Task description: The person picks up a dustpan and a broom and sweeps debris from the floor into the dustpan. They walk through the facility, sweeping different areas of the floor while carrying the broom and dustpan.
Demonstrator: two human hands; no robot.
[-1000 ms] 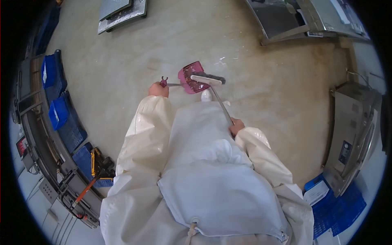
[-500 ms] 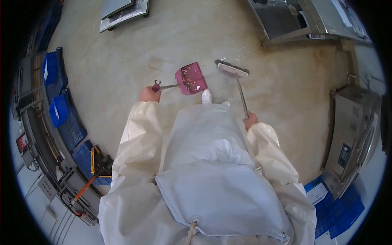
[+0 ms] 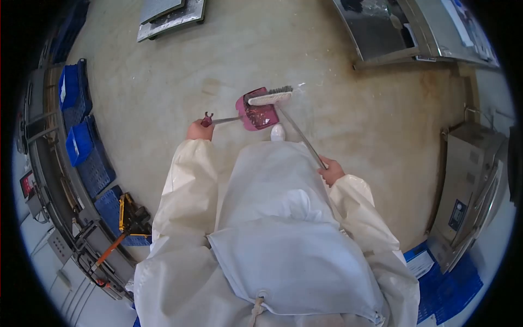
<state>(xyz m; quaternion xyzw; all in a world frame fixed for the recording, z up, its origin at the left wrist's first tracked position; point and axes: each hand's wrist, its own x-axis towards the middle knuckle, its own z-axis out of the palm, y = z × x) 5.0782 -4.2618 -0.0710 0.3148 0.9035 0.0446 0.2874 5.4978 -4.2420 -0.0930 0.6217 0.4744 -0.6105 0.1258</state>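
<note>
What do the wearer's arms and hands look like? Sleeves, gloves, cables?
The left hand and right hand are ungloved. The left sleeve and right sleeve are loose, cream, creased and slightly shiny, reaching the wrists. No cables show.

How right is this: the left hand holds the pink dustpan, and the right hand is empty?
Wrong about the right hand: the head view shows it gripping the broom. The left hand does hold the pink dustpan.

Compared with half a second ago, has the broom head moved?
Yes: the broom head moved left in view, away from the stainless-steel unit at upper right, now overlapping the pink dustpan.
</note>
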